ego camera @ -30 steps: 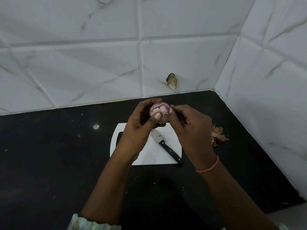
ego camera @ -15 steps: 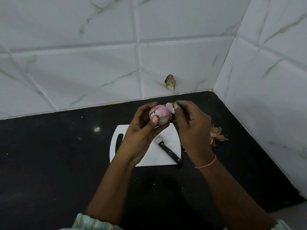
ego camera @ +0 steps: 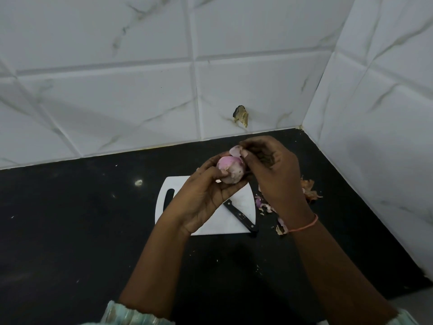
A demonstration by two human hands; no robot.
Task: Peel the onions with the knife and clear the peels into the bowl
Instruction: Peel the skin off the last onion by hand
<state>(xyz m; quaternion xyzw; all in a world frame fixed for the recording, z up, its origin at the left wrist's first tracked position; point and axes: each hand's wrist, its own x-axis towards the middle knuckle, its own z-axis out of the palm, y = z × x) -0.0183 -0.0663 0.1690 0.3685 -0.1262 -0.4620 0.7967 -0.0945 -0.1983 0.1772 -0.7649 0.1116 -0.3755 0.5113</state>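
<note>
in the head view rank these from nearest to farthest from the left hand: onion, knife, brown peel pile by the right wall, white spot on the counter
From the left hand:
1. onion, held in its fingers.
2. knife, on the cutting board just right of the palm.
3. white spot on the counter, to the left.
4. brown peel pile, beyond the right hand, near the right wall.

A pinkish onion (ego camera: 230, 169) is held above the board, a skin flap (ego camera: 235, 150) lifted off its top — the black-handled knife (ego camera: 241, 216) lies flat below, peels (ego camera: 310, 190) scattered beside.
</note>
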